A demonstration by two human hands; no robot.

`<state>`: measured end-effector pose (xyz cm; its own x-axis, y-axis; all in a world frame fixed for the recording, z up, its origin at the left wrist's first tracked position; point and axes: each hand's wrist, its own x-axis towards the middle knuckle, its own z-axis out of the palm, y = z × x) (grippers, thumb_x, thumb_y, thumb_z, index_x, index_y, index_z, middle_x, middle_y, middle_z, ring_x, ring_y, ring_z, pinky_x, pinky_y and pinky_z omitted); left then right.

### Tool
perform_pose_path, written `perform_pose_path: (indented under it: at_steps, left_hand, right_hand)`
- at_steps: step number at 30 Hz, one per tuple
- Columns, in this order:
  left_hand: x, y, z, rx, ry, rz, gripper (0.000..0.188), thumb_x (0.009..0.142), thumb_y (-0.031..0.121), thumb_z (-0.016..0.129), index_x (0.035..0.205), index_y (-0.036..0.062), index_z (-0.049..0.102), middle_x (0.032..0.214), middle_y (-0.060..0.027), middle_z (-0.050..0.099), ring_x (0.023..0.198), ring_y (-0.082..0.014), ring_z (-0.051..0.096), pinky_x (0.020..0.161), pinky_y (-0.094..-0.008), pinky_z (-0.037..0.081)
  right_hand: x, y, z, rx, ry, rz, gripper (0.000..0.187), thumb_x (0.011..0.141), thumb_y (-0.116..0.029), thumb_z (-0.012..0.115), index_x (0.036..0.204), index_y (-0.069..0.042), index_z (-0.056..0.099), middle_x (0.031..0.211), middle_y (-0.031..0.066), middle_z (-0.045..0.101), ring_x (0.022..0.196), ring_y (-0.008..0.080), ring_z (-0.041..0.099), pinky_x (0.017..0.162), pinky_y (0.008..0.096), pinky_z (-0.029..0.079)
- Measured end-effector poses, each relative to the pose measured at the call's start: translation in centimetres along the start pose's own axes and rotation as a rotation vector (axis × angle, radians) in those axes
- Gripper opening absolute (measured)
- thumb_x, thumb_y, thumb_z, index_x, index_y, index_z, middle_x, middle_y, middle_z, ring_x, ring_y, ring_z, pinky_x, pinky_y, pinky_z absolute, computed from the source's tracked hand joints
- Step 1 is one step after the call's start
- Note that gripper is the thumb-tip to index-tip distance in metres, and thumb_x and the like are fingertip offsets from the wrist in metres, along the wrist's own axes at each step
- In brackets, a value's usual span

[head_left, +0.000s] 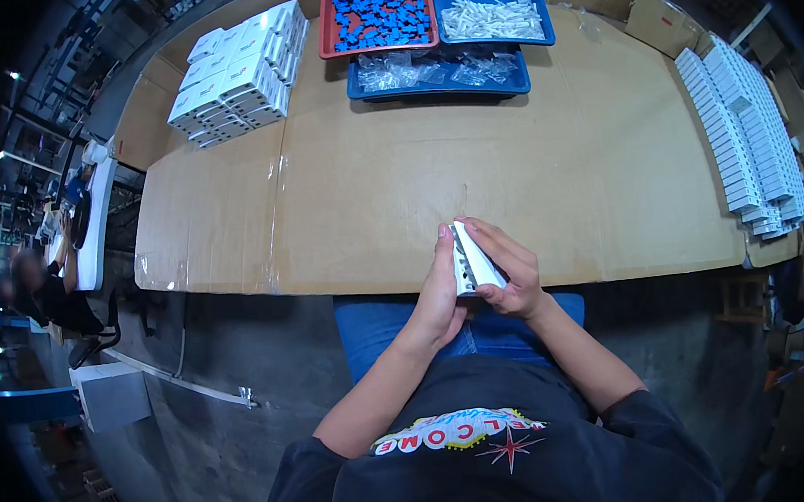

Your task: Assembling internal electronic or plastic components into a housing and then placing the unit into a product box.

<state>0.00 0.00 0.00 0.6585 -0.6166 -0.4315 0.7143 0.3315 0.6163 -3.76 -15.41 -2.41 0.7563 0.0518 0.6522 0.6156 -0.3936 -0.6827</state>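
A white rectangular plastic housing (485,266) is held between my two hands at the table's near edge, above my lap. A dark gap with small holes runs along its left side, and two of its white faces stand at an angle to each other. My left hand (438,297) is closed against its left side, fingers along the edge. From the right, my right hand (515,269) wraps over it, with the thumb near its lower end. Whether the housing is one piece or two parts, I cannot tell.
Similar white pieces form a stack (236,76) at the far left and tall rows (743,134) at the right. At the back stand a red tray (324,46) of blue parts, a blue tray (543,27) of white pieces and another blue tray (442,90) of clear bags. A co-worker (46,294) sits left.
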Motion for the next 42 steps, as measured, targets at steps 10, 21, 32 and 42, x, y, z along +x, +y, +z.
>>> perform_pose_path:
  at_steps: [10,21,32,42]
  left_hand:
    - [-3.6,0.4,1.9,-0.156,-0.078,0.029,0.069,0.11,0.064,0.031,0.139,0.0063,0.055,0.126,-0.0117,0.071,0.113,-0.0247,0.072,0.094,-0.0379,0.059]
    - [3.5,1.3,-3.2,0.482,0.15,0.713,0.056,0.115,0.043,0.023,0.15,0.0075,0.048,0.136,-0.0146,0.064,0.125,-0.0273,0.06,0.11,-0.0363,0.045]
    - [-1.7,1.0,-8.7,1.669,0.426,1.005,0.034,0.103,0.021,0.059,0.134,0.0097,0.066,0.142,-0.0127,0.06,0.139,-0.0331,0.051,0.117,-0.0512,0.033]
    - [2.8,2.0,-6.8,1.743,0.253,0.836,0.036,0.101,0.03,0.064,0.132,0.0118,0.067,0.148,-0.0123,0.055,0.149,-0.0372,0.041,0.124,-0.0661,0.021]
  right_hand:
    - [1.1,-4.0,-0.8,0.548,0.271,0.263,0.097,0.103,-0.07,0.045,0.159,0.008,0.031,0.147,0.0266,0.054,0.138,0.0367,0.055,0.119,0.0481,0.041]
    - [1.6,0.9,-6.1,-0.208,0.299,0.411,0.019,0.095,-0.007,0.078,0.106,-0.002,0.064,0.118,0.0116,0.064,0.118,0.0221,0.065,0.101,0.0357,0.055]
    - [-4.0,-0.1,-6.0,-0.488,-0.376,0.344,0.037,0.087,-0.039,0.081,0.105,-0.008,0.073,0.132,0.0067,0.065,0.138,0.0261,0.055,0.123,0.0716,0.019]
    - [2.0,3.6,-5.0,-0.581,-0.282,0.449,0.027,0.096,-0.031,0.071,0.107,-0.006,0.074,0.131,0.0089,0.067,0.13,0.0282,0.059,0.123,0.0689,0.023]
